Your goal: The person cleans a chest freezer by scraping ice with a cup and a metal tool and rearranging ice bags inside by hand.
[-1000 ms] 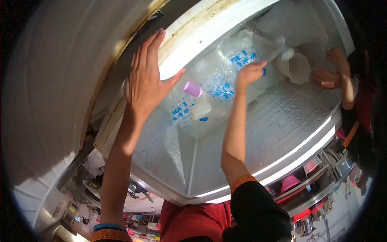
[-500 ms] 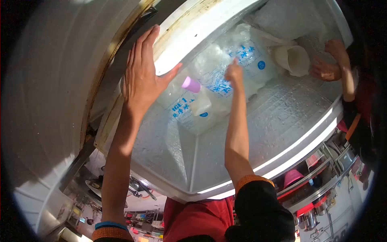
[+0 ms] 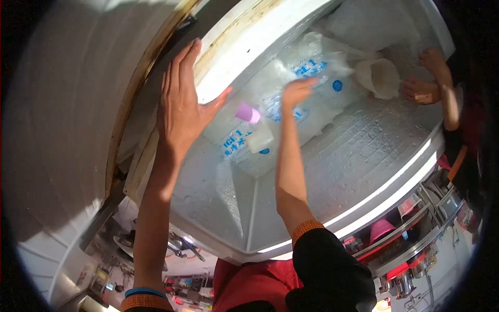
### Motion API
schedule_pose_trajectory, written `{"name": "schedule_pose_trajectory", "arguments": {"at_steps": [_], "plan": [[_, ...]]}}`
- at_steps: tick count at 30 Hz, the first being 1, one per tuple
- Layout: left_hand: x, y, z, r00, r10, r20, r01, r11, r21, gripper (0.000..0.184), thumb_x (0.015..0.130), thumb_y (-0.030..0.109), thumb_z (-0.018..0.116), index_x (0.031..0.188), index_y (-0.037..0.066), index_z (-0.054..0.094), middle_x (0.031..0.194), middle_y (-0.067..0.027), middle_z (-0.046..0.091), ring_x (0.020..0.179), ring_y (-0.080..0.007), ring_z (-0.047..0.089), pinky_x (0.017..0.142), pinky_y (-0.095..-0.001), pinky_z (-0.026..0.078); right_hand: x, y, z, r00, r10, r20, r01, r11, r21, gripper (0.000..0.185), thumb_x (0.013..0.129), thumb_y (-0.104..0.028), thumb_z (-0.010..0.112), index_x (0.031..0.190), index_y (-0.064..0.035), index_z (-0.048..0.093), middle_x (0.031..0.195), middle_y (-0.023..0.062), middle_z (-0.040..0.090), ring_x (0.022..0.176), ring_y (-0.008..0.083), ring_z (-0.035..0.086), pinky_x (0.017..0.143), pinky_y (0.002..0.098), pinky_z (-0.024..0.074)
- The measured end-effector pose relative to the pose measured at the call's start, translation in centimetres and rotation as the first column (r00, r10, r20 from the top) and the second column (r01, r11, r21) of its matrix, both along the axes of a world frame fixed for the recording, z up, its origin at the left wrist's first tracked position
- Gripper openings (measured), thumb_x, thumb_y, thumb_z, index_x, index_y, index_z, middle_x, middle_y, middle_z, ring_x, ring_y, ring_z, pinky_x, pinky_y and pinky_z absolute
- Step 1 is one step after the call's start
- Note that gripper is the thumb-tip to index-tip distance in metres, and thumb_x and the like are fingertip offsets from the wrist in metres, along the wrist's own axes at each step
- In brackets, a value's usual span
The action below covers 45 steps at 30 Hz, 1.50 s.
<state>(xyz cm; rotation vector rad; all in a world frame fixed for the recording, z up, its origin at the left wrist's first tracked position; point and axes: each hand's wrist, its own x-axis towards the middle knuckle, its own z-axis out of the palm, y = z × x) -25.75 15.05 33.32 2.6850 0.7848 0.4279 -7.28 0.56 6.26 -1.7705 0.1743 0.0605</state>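
Note:
My left hand [image 3: 182, 101] is open, fingers up and thumb out to the right, against the frosty white rim [image 3: 215, 67] of a chest freezer. Over the ice bags [image 3: 304, 106] my right hand [image 3: 299, 92] is blurred; its fingers stretch to the right, with nothing visible in them. The clear bags carry blue print. A purple cup [image 3: 248, 113] lies tilted on them, beside a whitish translucent block or container [image 3: 259, 140]. Right of my right hand is a pale smear [image 3: 338, 65] I cannot make out. Further right stands a white open-mouthed container or bag [image 3: 382, 78].
Another person's hands [image 3: 422, 92] reach into the freezer's right end, near the white container. The freezer's front rim [image 3: 364, 208] runs between me and the bags. A raised pale lid or panel [image 3: 67, 114] fills the left. Behind are shelves with a pink bowl [image 3: 382, 230] and metal pots.
My right hand has swung slightly left, and its fingers now point right instead of up. A pale smear has appeared to its right. My left hand stays at the rim.

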Motion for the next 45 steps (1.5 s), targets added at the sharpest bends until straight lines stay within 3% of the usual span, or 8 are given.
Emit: {"name": "schedule_pose_trajectory", "arguments": {"at_steps": [6,10,14,27,30,36,40,45], "plan": [[0.2,0.2,-0.4,1.0,-0.019,0.007,0.019,1.0,-0.022,0.092,0.07,0.022,0.089,0.146,0.003,0.04,0.14,-0.0163,0.05,0.126,-0.0356,0.052,0.104,-0.0447,0.044,-2.0,-1.6,-1.7,0.713,0.258,-0.652,-0.15,0.964,0.218,0.059,0.109,-0.047,0.03,0.063,-0.0114,0.037,0.05,-0.0018,0.034,0.04,0.0121,0.033,0.038,0.0306,0.0251],[0.6,0.0,0.1,1.0,0.0,0.016,0.001,1.0,-0.029,0.091,0.067,0.011,0.09,0.144,0.002,0.042,0.136,-0.0215,0.052,0.124,-0.0387,0.054,0.103,-0.0461,0.047,-4.4,-0.5,-8.5,0.983,-0.121,0.135,0.148,0.967,-0.208,0.057,0.108,-0.046,0.033,0.062,-0.0135,0.037,0.05,-0.0032,0.029,0.038,0.0119,0.03,0.038,0.0317,0.0235],[0.3,0.2,-0.3,0.997,-0.056,0.052,0.055,0.998,0.011,0.092,0.067,0.01,0.091,0.144,0.003,0.042,0.135,-0.0217,0.052,0.123,-0.0385,0.054,0.102,-0.0458,0.047,-2.2,-1.0,-4.3,0.402,0.388,-0.829,-0.096,0.919,0.383,0.058,0.107,-0.053,0.035,0.062,-0.0154,0.033,0.052,-0.0051,0.023,0.039,0.0125,0.021,0.04,0.0304,0.0164],[0.5,0.2,-0.1,1.0,-0.029,0.001,0.029,0.998,0.051,0.091,0.068,0.017,0.091,0.144,0.001,0.042,0.132,-0.0206,0.054,0.121,-0.0375,0.054,0.103,-0.0446,0.046,-3.2,1.9,-5.3,0.893,-0.025,-0.45,0.097,0.986,0.136,0.068,0.106,-0.056,0.03,0.053,-0.0153,0.034,0.047,-0.0009,0.034,0.038,0.0155,0.035,0.038,0.0331,0.0267],[0.4,-0.4,-0.1,0.999,-0.035,0.004,0.035,0.999,0.004,0.091,0.067,0.015,0.092,0.143,0.0,0.043,0.132,-0.023,0.053,0.121,-0.0384,0.055,0.103,-0.0448,0.046,-6.0,-1.6,-8.5,0.213,0.367,-0.906,0.132,0.908,0.399,0.069,0.106,-0.058,0.033,0.052,-0.0155,0.03,0.047,-0.0014,0.03,0.036,0.0161,0.031,0.036,0.0336,0.0229],[0.5,0.2,-0.8,1.0,0.007,-0.007,-0.007,0.999,0.035,0.089,0.068,0.019,0.092,0.141,0.0,0.045,0.131,-0.022,0.055,0.119,-0.0387,0.056,0.102,-0.0446,0.047,-4.5,1.5,-11.5,0.923,-0.065,-0.379,0.031,0.995,-0.097,0.062,0.106,-0.056,0.035,0.056,-0.0202,0.029,0.047,-0.0036,0.024,0.038,0.0151,0.025,0.039,0.0317,0.0179],[0.3,0.0,-0.8,1.0,-0.002,-0.02,0.004,0.996,0.093,0.088,0.067,0.021,0.092,0.14,0.003,0.046,0.131,-0.0198,0.056,0.12,-0.0377,0.057,0.102,-0.0433,0.048,-3.0,-2.4,-7.1,0.415,0.513,-0.751,-0.211,0.858,0.468,0.06,0.108,-0.051,0.033,0.057,-0.0183,0.035,0.046,-0.0013,0.03,0.037,0.0169,0.029,0.038,0.0331,0.022],[-0.1,-0.3,-0.9,0.999,0.024,-0.025,-0.023,0.999,0.041,0.09,0.066,0.02,0.093,0.14,0.001,0.046,0.132,-0.0195,0.057,0.122,-0.037,0.056,0.105,-0.0422,0.046,-2.6,-0.4,-4.9,0.934,0.046,-0.354,-0.018,0.996,0.082,0.06,0.108,-0.051,0.03,0.063,-0.015,0.044,0.05,0.0011,0.036,0.039,0.0185,0.033,0.038,0.0359,0.0291]]}}
